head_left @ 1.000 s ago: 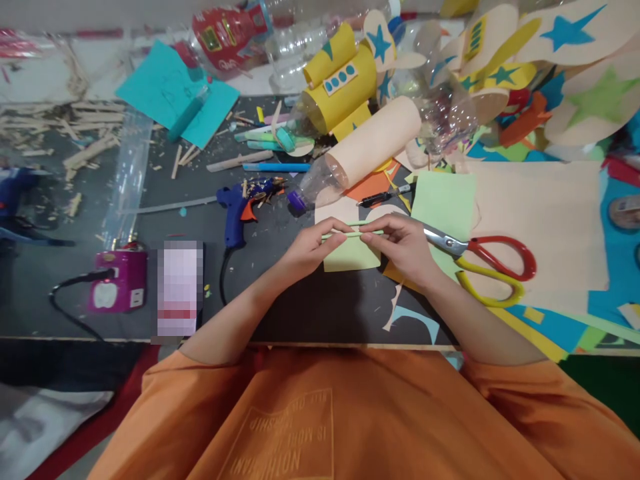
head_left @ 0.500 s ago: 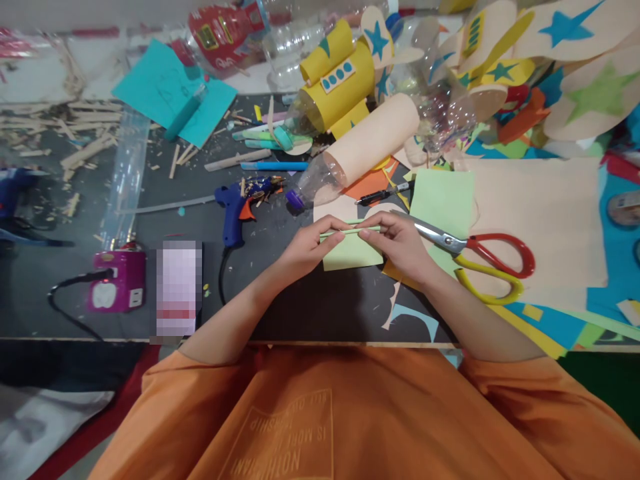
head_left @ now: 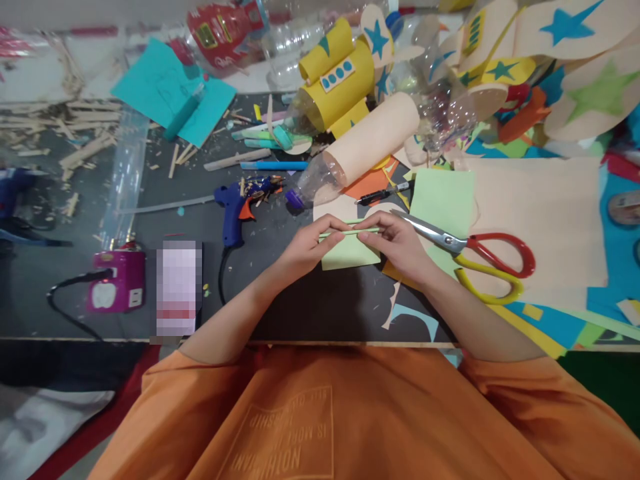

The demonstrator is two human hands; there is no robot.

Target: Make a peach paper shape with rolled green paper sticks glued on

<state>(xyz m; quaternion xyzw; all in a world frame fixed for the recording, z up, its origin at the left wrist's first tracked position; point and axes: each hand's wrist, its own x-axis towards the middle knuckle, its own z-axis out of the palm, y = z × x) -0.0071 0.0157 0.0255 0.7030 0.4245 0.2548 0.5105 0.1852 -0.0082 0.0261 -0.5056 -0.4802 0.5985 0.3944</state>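
Observation:
My left hand (head_left: 307, 248) and my right hand (head_left: 400, 243) both pinch the rolled far edge of a small light green paper (head_left: 350, 253) over the dark table (head_left: 310, 310). Thumbs and fingertips press the thin green roll from both ends; the flat rest of the sheet lies toward me. Red and yellow scissors (head_left: 475, 257) lie just right of my right hand. A plastic bottle wrapped in peach paper (head_left: 360, 153) lies just beyond my hands.
A blue glue gun (head_left: 235, 207) lies left of my hands, with a pink power strip (head_left: 120, 280) further left. Coloured paper sheets, yellow paper crafts (head_left: 340, 80), markers, a black pen (head_left: 383, 195) and wood sticks (head_left: 75, 133) crowd the back and right.
Hardly anything differs: my fingers have shifted slightly along the green roll, and the view moved a little.

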